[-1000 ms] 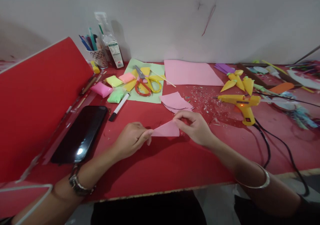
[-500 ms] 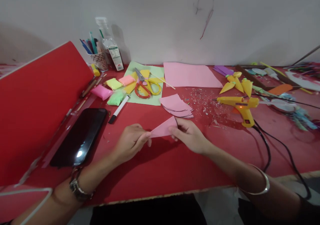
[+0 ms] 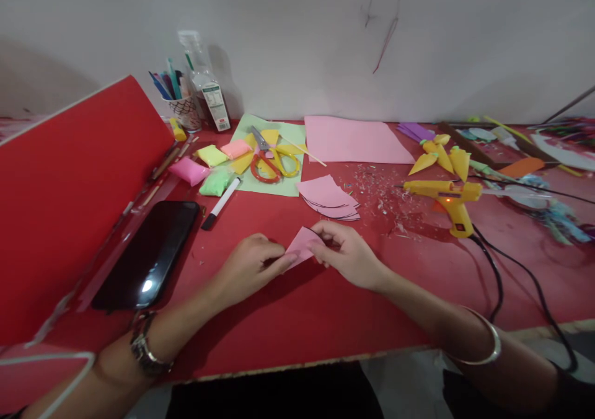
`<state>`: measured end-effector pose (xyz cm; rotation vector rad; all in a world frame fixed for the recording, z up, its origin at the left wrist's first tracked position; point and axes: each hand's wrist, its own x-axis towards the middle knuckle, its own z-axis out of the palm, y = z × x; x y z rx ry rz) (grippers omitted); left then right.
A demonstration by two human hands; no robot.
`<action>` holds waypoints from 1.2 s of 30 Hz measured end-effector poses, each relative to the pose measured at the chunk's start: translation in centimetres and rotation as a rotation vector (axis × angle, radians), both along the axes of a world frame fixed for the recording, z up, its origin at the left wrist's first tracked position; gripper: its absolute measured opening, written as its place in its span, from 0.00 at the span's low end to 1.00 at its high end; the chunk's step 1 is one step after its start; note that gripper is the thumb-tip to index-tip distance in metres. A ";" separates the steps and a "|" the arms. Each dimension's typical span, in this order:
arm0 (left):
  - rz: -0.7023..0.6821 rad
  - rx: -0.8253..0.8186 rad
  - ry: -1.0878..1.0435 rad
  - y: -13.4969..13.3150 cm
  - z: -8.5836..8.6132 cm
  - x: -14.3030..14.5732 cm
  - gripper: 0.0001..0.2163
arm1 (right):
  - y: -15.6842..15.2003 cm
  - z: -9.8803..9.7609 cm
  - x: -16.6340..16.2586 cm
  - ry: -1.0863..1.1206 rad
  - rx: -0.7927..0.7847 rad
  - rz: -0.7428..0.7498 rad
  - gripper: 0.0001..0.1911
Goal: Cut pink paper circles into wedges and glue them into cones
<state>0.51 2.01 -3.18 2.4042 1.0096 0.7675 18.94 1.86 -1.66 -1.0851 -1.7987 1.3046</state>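
A small pink paper piece (image 3: 303, 243) is held between my two hands, just above the red table. My left hand (image 3: 253, 263) pinches its left end between thumb and fingers. On the other side, my right hand (image 3: 346, 253) grips the right edge, thumb in front and fingers behind. Part of the paper is hidden by my fingers. Just beyond my hands lies a fanned stack of pink paper cutouts (image 3: 328, 196) with dark edges.
Scissors (image 3: 267, 158) lie on green paper (image 3: 288, 186). A yellow glue gun (image 3: 444, 193), its light on, stands at right with a trailing cord. A phone (image 3: 149, 251) and a marker (image 3: 222, 203) are at left. Behind lies a pink sheet (image 3: 356, 140).
My left hand has moved right, closer to my right hand. The pink paper now looks shorter and more tilted, and more of it is covered by my fingers.
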 end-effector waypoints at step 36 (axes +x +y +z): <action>-0.103 -0.480 -0.142 0.1 1.1 -0.5 0.17 | 0.2 0.4 0.2 0.090 -0.005 -0.184 0.06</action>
